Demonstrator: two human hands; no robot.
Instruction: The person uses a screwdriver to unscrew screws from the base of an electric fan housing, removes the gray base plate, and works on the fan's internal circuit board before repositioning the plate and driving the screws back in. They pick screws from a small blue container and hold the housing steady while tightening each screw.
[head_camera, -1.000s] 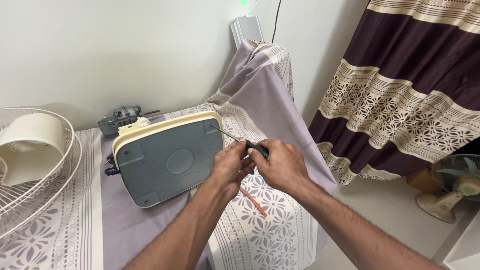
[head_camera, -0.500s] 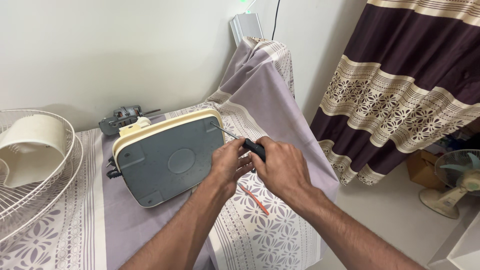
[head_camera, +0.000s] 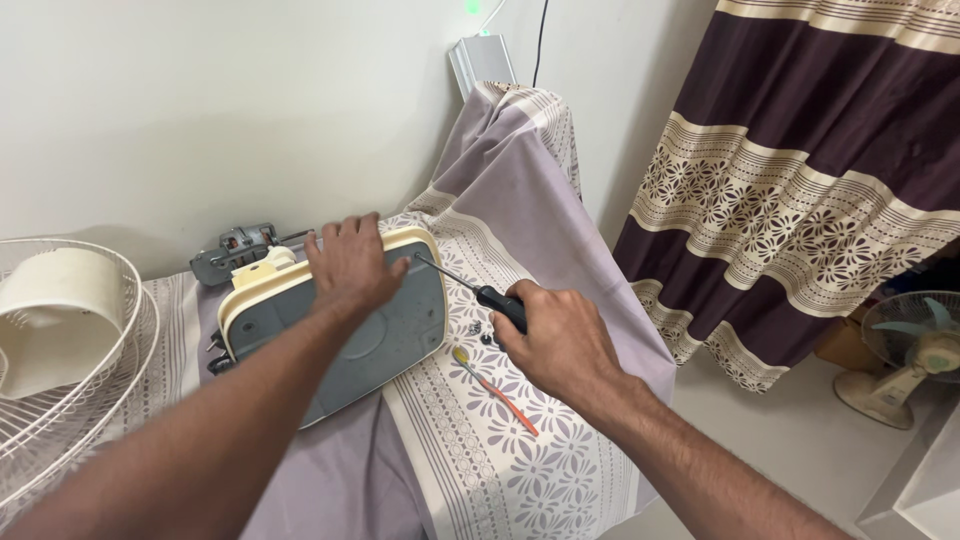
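The left hand (head_camera: 350, 262) lies flat, fingers spread, on the upturned grey underside of the base (head_camera: 335, 325), pressing near its far edge; it grips nothing, only bears down. The base, cream-rimmed and rounded, sits toward the back of the cloth (head_camera: 500, 440), just right of a wire fan guard (head_camera: 70, 400) at the left edge and touching or just in front of a small grey motor (head_camera: 232, 250) by the wall. The right hand (head_camera: 555, 340) is closed around the black handle of a screwdriver (head_camera: 480, 290), whose thin shaft slants up and left to the base's far right corner, the tip at or just in the rim; whether it sits in a screw head cannot be told. An orange-handled tool (head_camera: 495, 390) lies on the cloth just below that hand, and a few small dark screws (head_camera: 480, 330) rest beside the base's right edge.

To do this well, the shaft should probably line up straight with the screw, with steady push along it while the flat hand keeps the base from sliding. The left forearm reaches in from the lower left, wrist level; the right comes from the lower right, wrist cocked, knuckles up.
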